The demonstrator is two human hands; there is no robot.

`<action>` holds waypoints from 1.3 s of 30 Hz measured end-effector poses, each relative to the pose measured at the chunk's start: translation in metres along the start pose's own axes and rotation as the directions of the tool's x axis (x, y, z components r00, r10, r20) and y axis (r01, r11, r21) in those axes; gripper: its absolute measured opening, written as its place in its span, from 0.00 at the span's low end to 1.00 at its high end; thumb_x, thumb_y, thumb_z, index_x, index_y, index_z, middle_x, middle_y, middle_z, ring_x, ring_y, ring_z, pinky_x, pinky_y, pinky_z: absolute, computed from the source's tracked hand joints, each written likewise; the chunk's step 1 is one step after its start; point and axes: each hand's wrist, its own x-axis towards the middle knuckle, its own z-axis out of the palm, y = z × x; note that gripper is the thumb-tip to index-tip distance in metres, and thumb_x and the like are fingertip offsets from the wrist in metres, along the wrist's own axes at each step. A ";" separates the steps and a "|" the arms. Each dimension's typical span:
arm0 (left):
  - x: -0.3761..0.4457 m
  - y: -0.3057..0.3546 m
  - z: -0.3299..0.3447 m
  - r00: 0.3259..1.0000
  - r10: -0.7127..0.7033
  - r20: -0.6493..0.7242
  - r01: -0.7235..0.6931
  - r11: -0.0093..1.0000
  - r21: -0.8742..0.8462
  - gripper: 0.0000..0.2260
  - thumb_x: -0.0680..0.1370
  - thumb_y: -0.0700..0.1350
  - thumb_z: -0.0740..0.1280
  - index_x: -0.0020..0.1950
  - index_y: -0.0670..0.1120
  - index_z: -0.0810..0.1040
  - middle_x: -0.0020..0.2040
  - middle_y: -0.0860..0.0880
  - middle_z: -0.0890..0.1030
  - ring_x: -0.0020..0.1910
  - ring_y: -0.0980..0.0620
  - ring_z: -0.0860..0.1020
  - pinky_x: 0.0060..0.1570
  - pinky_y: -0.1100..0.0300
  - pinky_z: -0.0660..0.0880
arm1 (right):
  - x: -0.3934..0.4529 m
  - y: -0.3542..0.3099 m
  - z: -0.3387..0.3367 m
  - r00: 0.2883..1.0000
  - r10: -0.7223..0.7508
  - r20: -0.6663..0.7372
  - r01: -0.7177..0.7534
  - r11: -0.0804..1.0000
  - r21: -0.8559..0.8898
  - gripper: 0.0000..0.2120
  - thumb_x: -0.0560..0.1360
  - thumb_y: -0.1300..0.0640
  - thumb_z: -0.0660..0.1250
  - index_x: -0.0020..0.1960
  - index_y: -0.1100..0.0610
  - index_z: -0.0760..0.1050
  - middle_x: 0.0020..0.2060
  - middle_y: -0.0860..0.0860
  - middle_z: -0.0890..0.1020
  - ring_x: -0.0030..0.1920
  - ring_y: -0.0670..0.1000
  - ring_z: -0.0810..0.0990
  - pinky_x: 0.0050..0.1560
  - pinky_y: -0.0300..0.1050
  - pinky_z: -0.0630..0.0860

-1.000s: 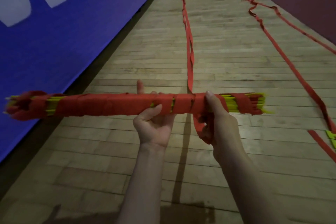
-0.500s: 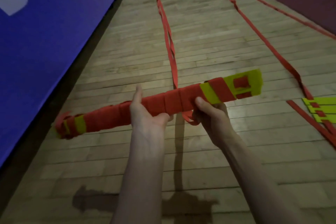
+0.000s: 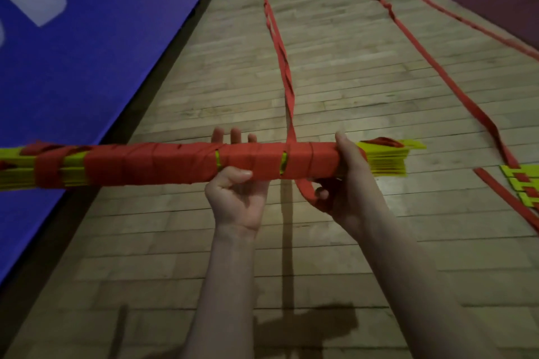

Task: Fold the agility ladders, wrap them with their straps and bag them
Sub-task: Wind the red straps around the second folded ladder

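We can't really read anything here. The only lettering is on the blue banner (image 3: 87, 46) up and to the left of where our hands grip: big white letter shapes, cut off by the edge of the view, so we can't make out a word. No labels or numbers we can see anywhere else.

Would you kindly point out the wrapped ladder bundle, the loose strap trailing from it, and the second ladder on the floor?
Wrapped ladder bundle (image 3: 180, 165): head view, red-wrapped middle.
Loose strap (image 3: 280, 46): head view, stretch lying on the floor.
Second ladder (image 3: 522, 181): head view, stacked yellow rungs at right edge.
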 end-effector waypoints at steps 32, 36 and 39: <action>0.005 0.000 0.037 0.729 -0.227 -0.646 0.232 0.969 -0.079 0.16 0.73 0.44 0.71 0.57 0.45 0.69 0.56 0.40 0.78 0.54 0.38 0.78 0.57 0.39 0.73 | 0.006 0.013 -0.023 0.819 -0.467 0.333 0.525 0.844 -0.108 0.20 0.63 0.38 0.77 0.39 0.52 0.75 0.33 0.50 0.74 0.35 0.52 0.73 0.34 0.48 0.69; 0.012 -0.001 0.009 0.861 -0.156 -0.484 0.070 0.979 -0.191 0.10 0.70 0.34 0.62 0.45 0.47 0.76 0.41 0.50 0.83 0.48 0.49 0.81 0.63 0.43 0.71 | 0.000 0.003 -0.020 0.863 -0.438 0.253 0.505 0.766 -0.398 0.17 0.62 0.41 0.77 0.35 0.53 0.76 0.27 0.44 0.77 0.30 0.44 0.74 0.34 0.38 0.71; 0.011 0.002 -0.003 0.971 -0.013 -0.238 -0.060 0.953 -0.297 0.27 0.63 0.34 0.60 0.59 0.53 0.75 0.51 0.55 0.83 0.54 0.50 0.81 0.64 0.39 0.68 | -0.009 0.009 -0.014 0.910 -0.403 0.095 0.401 0.801 -0.446 0.22 0.64 0.39 0.75 0.35 0.59 0.80 0.27 0.51 0.80 0.27 0.47 0.73 0.30 0.39 0.70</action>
